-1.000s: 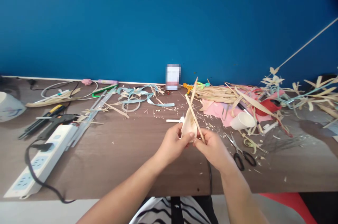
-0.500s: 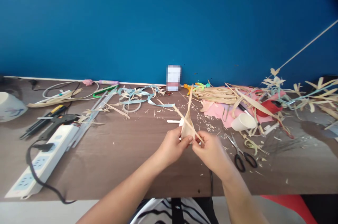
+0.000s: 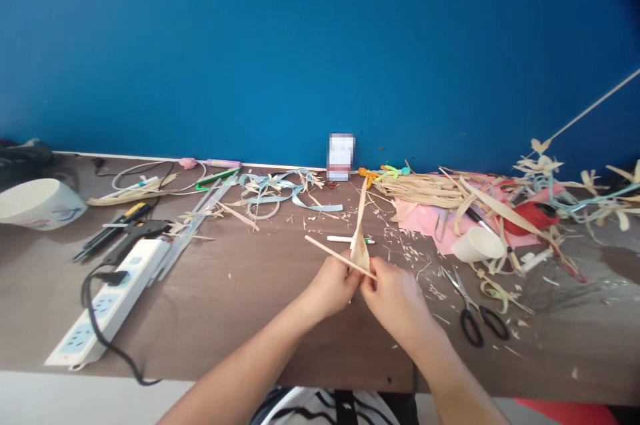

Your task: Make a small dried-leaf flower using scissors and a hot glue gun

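My left hand (image 3: 334, 285) and my right hand (image 3: 394, 290) are closed close together above the table, fingertips nearly touching. Between them they pinch the lower, wider end of a pale dried leaf strip (image 3: 361, 251), whose narrow end points up and away. A thin straw-coloured strip (image 3: 327, 251) crosses in front of it, slanting from the upper left down to my right fingers. How the two pieces meet at my fingertips is partly hidden. Just beyond my hands lies a white pen (image 3: 341, 239). To the right, scissors (image 3: 473, 308) with black handles rest slightly open.
On the left are a power strip (image 3: 113, 298), a glue gun (image 3: 133, 238) and a white bowl (image 3: 43, 203). Blue ribbon (image 3: 295, 197) lies at the back. Rightward are dried leaf strips (image 3: 425, 190), pink paper (image 3: 425, 221), a paper cup (image 3: 479, 245) and scattered scraps.
The thin strip has swung from a steep slant to a flatter one, its free end now farther left. My hands have turned inward around the leaf. The whole view has shifted slightly.
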